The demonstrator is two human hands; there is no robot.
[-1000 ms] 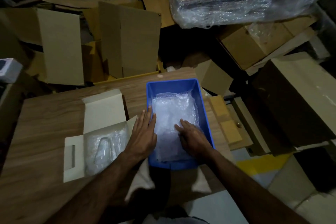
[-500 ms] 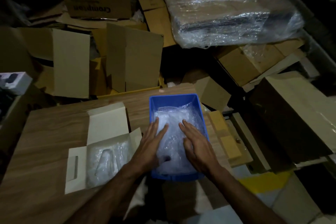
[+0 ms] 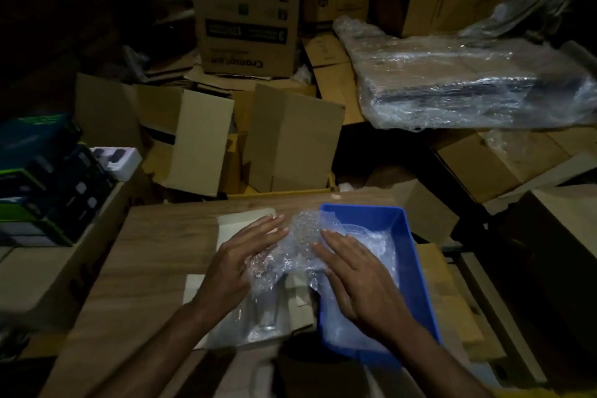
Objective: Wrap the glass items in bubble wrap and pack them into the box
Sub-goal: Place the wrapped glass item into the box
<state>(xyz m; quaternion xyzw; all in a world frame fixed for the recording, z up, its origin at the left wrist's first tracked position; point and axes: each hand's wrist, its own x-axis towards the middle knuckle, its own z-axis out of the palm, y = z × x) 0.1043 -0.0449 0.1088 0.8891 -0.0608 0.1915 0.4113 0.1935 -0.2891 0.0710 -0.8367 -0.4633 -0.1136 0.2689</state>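
Lifting a bubble wrap sheet (image 3: 292, 249) looks like the step in hand; only the head view to go on.

Head view: left hand (image 3: 237, 263) and right hand (image 3: 355, 271) sit side by side, apart, the crumpled sheet bunched between them. Fingers on both lie fairly straight against the wrap. Whether either thumb pinches it underneath, cannot tell.

Under the right hand: blue bin (image 3: 416, 265), lined with more wrap; a clear rounded piece shows faintly at its far end, possibly a glass item, too blurred to be sure.

Under and just nearer than the left hand: open white box (image 3: 200, 284) on the wooden table (image 3: 155, 252). A glass (image 3: 267, 317) lies inside it in wrap, near the left wrist.

Beyond both hands: loose cardboard cartons (image 3: 290, 139), dim.

Progress, as a judgement: partway. One glass appears packed. At least one more wrap-and-place seems left, and the box flaps stand unclosed.
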